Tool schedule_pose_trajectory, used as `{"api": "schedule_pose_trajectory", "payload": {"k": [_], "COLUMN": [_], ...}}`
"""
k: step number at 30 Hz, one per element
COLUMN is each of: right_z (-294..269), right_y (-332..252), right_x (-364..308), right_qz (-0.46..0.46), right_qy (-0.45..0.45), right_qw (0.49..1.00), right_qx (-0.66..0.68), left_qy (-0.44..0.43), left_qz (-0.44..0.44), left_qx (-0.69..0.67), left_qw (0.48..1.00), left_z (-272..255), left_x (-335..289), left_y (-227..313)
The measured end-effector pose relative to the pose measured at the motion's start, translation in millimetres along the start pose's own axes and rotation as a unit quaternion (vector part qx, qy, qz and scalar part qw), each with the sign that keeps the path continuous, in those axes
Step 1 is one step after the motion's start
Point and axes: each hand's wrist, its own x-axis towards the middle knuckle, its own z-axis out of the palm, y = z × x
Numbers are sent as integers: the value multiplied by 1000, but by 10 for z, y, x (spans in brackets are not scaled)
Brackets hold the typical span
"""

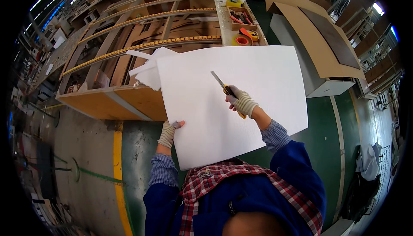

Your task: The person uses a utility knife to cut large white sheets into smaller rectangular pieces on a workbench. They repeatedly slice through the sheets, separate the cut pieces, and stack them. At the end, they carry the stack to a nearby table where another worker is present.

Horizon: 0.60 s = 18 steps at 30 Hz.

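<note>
"By the wooden bench (101, 106), before the waist — how will that white sheet (254, 137) handle?"

"Probably light, bendy, easily creased — left hand (169, 132) pinches its left edge, right hand (241, 101) is closed round a knife (226, 89). Support 2 edges."

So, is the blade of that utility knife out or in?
Out: a long metal blade extends past the yellow-and-black handle in the right hand, plain against the white sheet.

Blue jacket (299, 167), checked cuffs (275, 136)
Red plaid garment (228, 170) is showing; left hand (169, 132) and right hand (241, 101) are wearing striped gloves (247, 104).
</note>
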Motion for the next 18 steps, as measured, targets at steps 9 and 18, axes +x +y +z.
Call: {"api": "schedule_pose_trajectory", "payload": {"k": [9,18], "right_z": [78,16], "right_y": [-120,-241], "right_x": [587,972], "right_qz": [17,-32], "right_qy": [82,96], "right_qw": [997,994], "right_qx": [4,52], "left_qy": [7,30], "left_qz": [-6,10], "left_qx": [-77,-33], "left_qw": [997,999], "left_z": [334,277], "left_x": [-63,1], "left_y": [-126,-278]}}
